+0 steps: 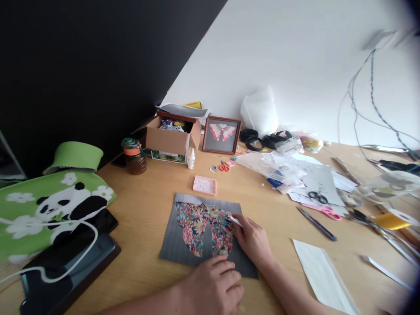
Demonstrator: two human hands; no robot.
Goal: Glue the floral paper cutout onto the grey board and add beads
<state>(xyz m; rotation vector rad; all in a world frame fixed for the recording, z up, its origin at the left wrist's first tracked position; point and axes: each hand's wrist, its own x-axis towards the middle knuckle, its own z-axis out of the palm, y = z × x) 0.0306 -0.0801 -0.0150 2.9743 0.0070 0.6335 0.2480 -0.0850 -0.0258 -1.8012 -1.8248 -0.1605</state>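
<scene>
A dark grey sheet (167,245) lies on the table, bearing a collar-shaped piece of floral fabric (193,223) in two halves. My right hand (252,238) is closed around a slim white pen-like tool (236,222), whose tip is at the upper right edge of the floral piece. My left hand (218,282) rests over the sheet's lower edge, fingers loosely bent and slightly apart, fingertips by the bottom of the right half. It holds nothing that I can see. Beyond the sheet sits a pink tray (205,184) of tiny pale beads.
Behind stand a framed pink collar (222,134), a cardboard box (167,139), a jar (136,162) and a white bottle (191,159). Pink scissors (324,211), a purple-handled tool (316,224) and a white strip (323,273) lie right. A panda cloth (62,205) and dark device (72,273) lie left.
</scene>
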